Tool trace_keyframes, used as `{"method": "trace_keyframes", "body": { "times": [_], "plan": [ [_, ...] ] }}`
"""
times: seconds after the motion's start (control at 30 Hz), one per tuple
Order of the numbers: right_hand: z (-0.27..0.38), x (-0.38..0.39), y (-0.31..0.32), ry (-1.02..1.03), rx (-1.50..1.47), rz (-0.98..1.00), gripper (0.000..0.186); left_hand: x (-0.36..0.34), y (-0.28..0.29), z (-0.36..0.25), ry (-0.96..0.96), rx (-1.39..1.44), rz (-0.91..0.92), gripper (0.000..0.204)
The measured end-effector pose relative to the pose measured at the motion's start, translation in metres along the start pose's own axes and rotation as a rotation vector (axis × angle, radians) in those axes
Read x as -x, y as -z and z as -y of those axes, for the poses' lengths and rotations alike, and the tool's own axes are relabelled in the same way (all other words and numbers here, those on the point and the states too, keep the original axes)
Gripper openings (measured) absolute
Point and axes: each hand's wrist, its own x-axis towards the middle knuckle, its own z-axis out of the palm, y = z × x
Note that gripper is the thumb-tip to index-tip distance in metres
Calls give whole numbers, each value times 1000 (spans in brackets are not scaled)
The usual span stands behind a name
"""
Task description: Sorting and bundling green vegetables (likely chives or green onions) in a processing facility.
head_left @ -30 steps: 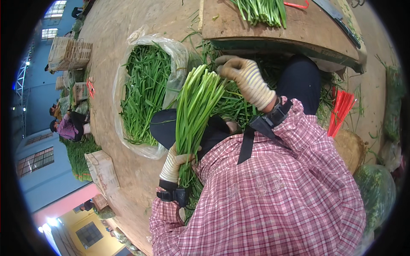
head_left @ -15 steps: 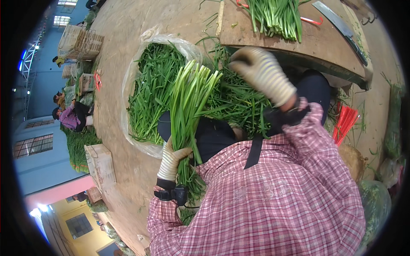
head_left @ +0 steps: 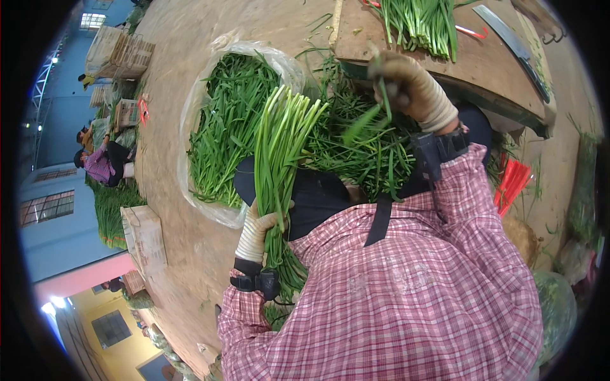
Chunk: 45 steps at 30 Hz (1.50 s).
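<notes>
My left hand (head_left: 256,233), in a striped knit glove, is wrapped round a bunch of garlic chives (head_left: 279,152). Their pale cut ends point up and away, and the leaves trail down past my wrist. Off to the right, my gloved right hand (head_left: 413,86) is raised beside the near edge of the wooden board, its fingers partly blurred. A loose chive leaf (head_left: 386,101) hangs from those fingers, with a smeared green piece just below. Beneath this hand, a heap of loose chive leaves (head_left: 356,152) lies in front of my lap.
Left of the bunch, a clear plastic bag (head_left: 187,146) holds many chives. On the wooden board (head_left: 362,41) lie more chives (head_left: 416,25) and a large knife (head_left: 511,47). Red strips (head_left: 513,181) lie at my right. Crates (head_left: 143,235) and people (head_left: 101,162) are farther left.
My right hand has moved slightly right and toward the board, and a chive leaf now dangles from it. My left hand keeps its hold on the bunch, with little movement.
</notes>
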Motion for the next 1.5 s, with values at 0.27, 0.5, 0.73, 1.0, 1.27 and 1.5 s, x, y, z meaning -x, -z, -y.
{"method": "trace_keyframes", "body": {
  "times": [0.27, 0.5, 0.73, 1.0, 1.27, 1.5],
  "plan": [
    [-70, -28, -83, -105, 693, -28, 26, -11, -16, -6, -13, -46, 43, 51],
    [-9, -3, -58, -273, 450, -21, 25, -14, -5, -10, 8, 191, 37, 55],
    [-80, -18, -101, -204, 1066, 284, 40, -22, -27, -28, -29, 103, 73, 44],
    [-34, 30, -57, -422, 1731, 655, 26, -34, 4, -18, -31, 293, 108, 41],
    [-63, -50, -49, 53, 743, -167, 75, -24, -10, -22, 0, 305, 250, 37],
    [-56, -71, -55, 285, 104, -612, 30, -3, -31, -39, -59, -18, 33, 43]
  ]
}}
